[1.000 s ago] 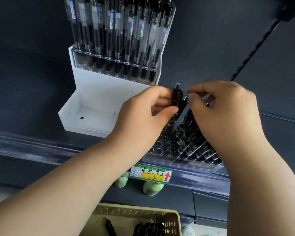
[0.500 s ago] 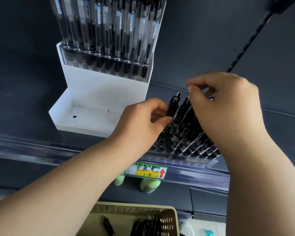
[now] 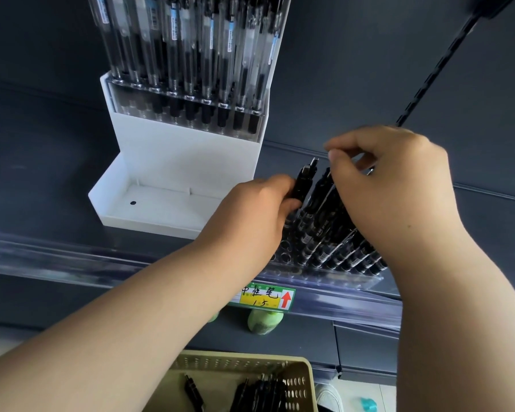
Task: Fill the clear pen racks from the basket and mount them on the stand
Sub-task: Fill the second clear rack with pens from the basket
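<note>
Dark grey store shelf (image 3: 42, 179) carried the work. Clear pen rack (image 3: 324, 276) sat at its front edge, directly under both hands, with its empty holes on the left-hand side. Left hand (image 3: 259, 215), nearer those holes, gripped one black pen (image 3: 304, 181); its long axis was near upright, leaning away, lower end toward them. Right hand (image 3: 393, 185) pinched the tops of racked pens (image 3: 333, 233). White stand (image 3: 176, 156) stood beyond the left hand; basket (image 3: 238, 362) lay below the forearms.

Matt white plastic on the stand (image 3: 185, 156); glossy, see-through plastic on the pen rack (image 3: 324, 278); shiny black plastic with metal clips on the pens (image 3: 321, 230); perforated beige plastic on the basket (image 3: 298, 382).
</note>
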Available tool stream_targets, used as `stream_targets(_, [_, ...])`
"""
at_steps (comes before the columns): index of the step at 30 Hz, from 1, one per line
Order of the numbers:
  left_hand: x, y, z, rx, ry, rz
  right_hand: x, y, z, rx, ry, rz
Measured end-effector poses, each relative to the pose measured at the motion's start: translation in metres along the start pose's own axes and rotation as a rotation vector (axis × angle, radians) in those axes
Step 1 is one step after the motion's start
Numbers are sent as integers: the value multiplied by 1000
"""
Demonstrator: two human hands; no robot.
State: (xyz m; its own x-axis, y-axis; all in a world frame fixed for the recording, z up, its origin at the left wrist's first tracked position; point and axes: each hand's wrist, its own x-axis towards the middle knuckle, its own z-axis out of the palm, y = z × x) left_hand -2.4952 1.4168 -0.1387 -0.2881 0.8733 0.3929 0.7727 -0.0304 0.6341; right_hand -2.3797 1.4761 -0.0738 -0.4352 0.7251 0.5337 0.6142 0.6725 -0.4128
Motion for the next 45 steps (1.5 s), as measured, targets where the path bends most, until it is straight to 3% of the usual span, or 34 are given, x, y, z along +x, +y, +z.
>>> stream_targets(13, [-2, 4, 7, 103, 71, 23, 0, 8, -2, -18, -11, 25])
stream_targets(35, [0, 7, 12, 294, -18, -26, 0, 5, -3, -11, 24, -22])
stream_targets(41, [-8, 2, 3, 338, -94, -58, -6, -8, -6, -33, 28, -93])
stream_targets(45, [-20, 4, -16, 528, -72, -9, -23, -23, -2, -85, -7, -183])
